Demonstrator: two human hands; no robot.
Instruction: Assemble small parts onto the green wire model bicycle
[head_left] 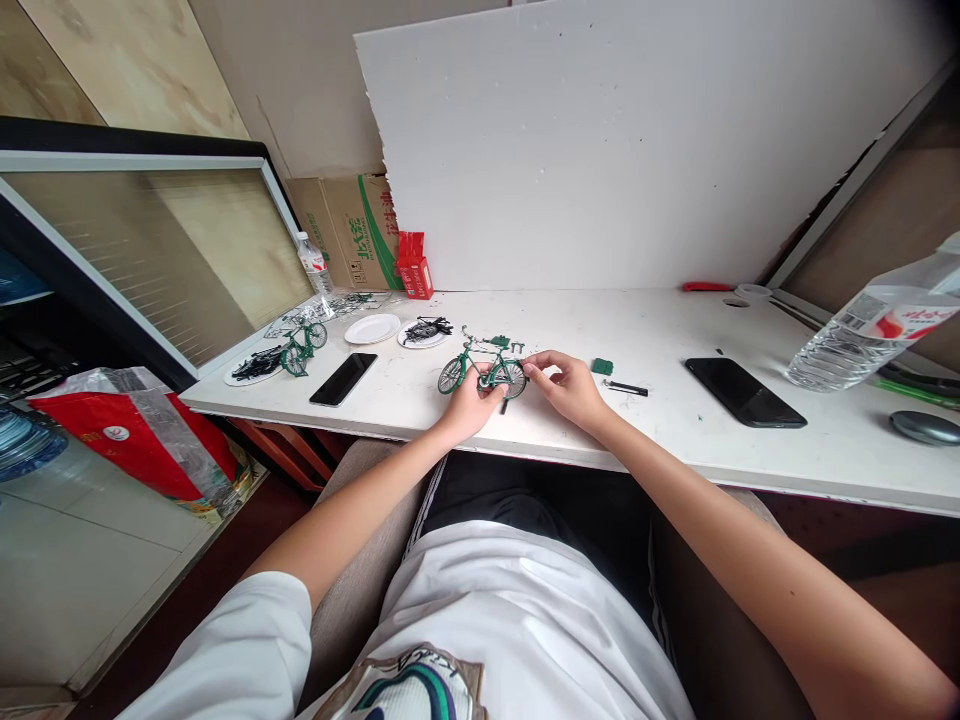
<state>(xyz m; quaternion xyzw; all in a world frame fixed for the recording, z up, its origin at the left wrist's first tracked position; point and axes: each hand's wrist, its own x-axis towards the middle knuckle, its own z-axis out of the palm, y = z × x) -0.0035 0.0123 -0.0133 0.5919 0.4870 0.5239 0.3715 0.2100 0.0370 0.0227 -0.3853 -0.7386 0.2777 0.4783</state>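
Observation:
A small green model bicycle (486, 369) stands upright near the front of the white table, its front wheel to the left. My left hand (472, 405) is closed round the lower middle of its frame. At the rear wheel, the thumb and forefinger of my right hand (562, 387) pinch together; whatever is between them is too small to make out. A short black part (505, 407) shows under the rear wheel. Small green parts (517, 346) lie behind the bicycle. Right of my right hand are a green piece (602, 366) and a thin black piece (627, 388).
Another green model bicycle (301, 346) stands at the left by a plate of black parts (253, 379). Further plates (373, 328), a phone (343, 379), a bottle (315, 272) and a red box (414, 266) are nearby. On the right lie a black phone (745, 392), a large bottle (874, 325) and a mouse (925, 427).

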